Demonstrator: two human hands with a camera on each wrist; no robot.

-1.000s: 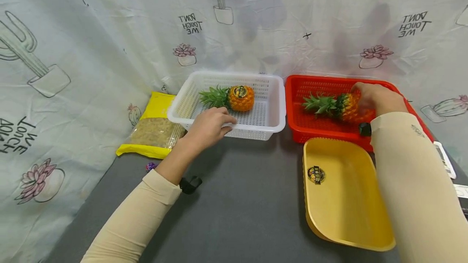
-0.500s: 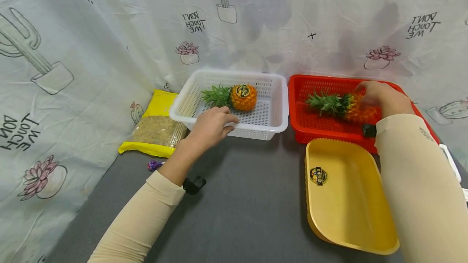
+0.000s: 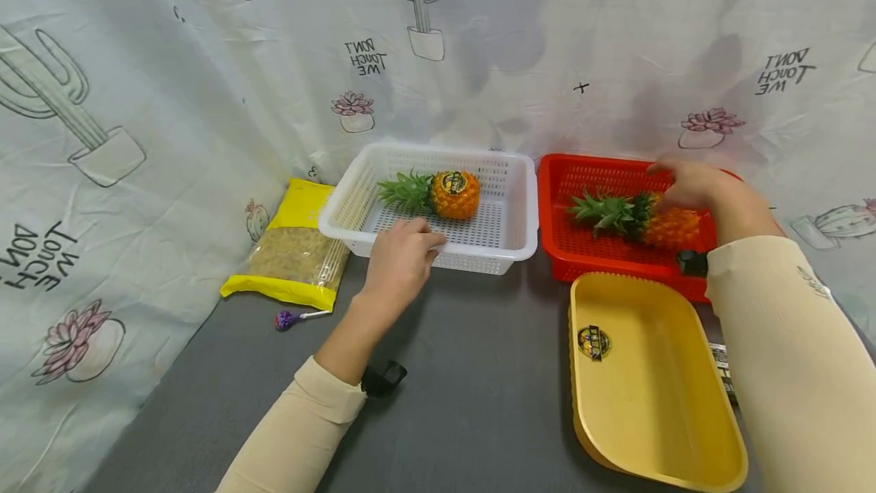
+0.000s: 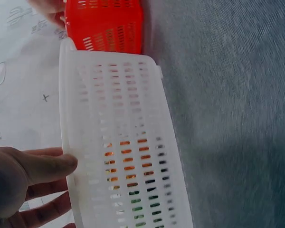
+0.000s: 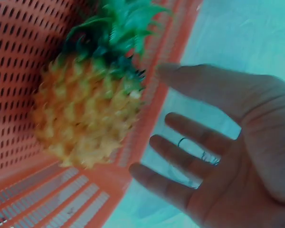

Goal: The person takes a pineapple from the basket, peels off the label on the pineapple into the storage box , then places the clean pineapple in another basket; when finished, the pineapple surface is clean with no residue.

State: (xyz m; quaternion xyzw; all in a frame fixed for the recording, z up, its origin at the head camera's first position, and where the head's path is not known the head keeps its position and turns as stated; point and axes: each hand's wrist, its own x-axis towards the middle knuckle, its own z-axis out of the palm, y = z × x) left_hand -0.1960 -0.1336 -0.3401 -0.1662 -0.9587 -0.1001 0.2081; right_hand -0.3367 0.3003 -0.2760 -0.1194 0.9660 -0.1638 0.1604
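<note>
My left hand (image 3: 414,242) rests with relaxed fingers on the front rim of the white basket (image 3: 493,256); in the left wrist view its thumb (image 4: 50,166) touches that rim (image 4: 66,118). A pineapple (image 3: 455,195) with a round sticker lies inside. My right hand (image 3: 677,182) hovers open just above a second pineapple (image 3: 671,228) lying on its side in the red basket (image 3: 568,249). The right wrist view shows spread fingers (image 5: 180,159) apart from the fruit (image 5: 85,118).
A yellow tray (image 3: 657,386) sits in front of the red basket. A yellow bag (image 3: 294,253) and a small purple lollipop (image 3: 284,319) lie left of the white basket. A printed curtain (image 3: 137,97) closes off the back and left. The tabletop (image 3: 465,371) is grey.
My right hand has let go of the pineapple in the red basket and lifted its fingers off it. The left hand slid slightly back along the white basket's rim.
</note>
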